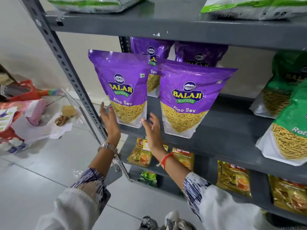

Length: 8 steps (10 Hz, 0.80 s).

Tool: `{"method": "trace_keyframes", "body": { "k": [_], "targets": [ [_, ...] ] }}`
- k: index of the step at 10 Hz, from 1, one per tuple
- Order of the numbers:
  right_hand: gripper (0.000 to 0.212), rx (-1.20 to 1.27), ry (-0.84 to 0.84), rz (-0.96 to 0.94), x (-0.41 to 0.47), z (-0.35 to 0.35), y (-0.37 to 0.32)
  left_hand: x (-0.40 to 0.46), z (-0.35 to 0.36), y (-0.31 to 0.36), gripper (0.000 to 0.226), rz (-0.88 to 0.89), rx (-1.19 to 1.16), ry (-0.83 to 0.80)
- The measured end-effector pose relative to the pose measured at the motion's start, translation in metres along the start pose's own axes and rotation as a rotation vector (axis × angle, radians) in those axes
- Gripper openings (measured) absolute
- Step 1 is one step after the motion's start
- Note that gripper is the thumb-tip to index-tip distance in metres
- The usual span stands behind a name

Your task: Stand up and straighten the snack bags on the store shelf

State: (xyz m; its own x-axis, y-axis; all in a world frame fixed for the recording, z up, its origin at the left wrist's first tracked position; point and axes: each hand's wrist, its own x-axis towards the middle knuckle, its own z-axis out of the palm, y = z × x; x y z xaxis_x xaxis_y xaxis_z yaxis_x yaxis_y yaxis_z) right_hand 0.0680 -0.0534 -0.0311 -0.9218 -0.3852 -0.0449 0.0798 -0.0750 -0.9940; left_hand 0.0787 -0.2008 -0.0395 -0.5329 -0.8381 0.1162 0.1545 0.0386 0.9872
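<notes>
Two purple Aloo Sev bags stand upright at the front of the grey middle shelf (pixel 224 123): the left bag (pixel 123 90) and the right bag (pixel 191 100). Two more purple bags (pixel 151 52) stand behind them. My left hand (pixel 108 120) is open beside the left bag's lower left corner, a fingertip touching it. My right hand (pixel 153 130) is open in the gap between the two front bags, holding nothing. Green Ratlami sev bags (pixel 289 127) lean on the right of the same shelf.
The grey perforated upright post (pixel 66 70) runs down at the left. Gold and yellow packets (pixel 232 180) fill the lower shelf. Green and white bags (pixel 249 9) lie on the top shelf. Red bags, paper and clutter (pixel 21 113) lie on the tiled floor at the left.
</notes>
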Motion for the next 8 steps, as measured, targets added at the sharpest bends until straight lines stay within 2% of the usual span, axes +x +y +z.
{"method": "trace_keyframes", "body": {
  "k": [1, 2, 5, 7, 8],
  "targets": [
    [0.073, -0.006, 0.006, 0.057, 0.015, 0.011, -0.007, 0.008, 0.004, 0.008, 0.051, -0.075, -0.053, -0.137],
    [0.077, -0.006, 0.01, 0.067, 0.027, 0.017, -0.011, 0.006, 0.009, 0.013, 0.047, -0.058, -0.062, -0.163],
    [0.066, -0.008, 0.04, 0.027, 0.041, 0.031, -0.019, 0.006, 0.008, 0.015, 0.051, -0.055, -0.029, -0.252],
    [0.068, -0.009, 0.021, 0.043, 0.041, 0.025, -0.019, 0.001, 0.008, 0.021, 0.057, -0.06, 0.007, -0.269],
    [0.073, -0.002, 0.021, 0.051, 0.036, 0.023, -0.016, -0.006, 0.013, 0.025, 0.059, -0.032, 0.027, -0.193]
  ]
}}
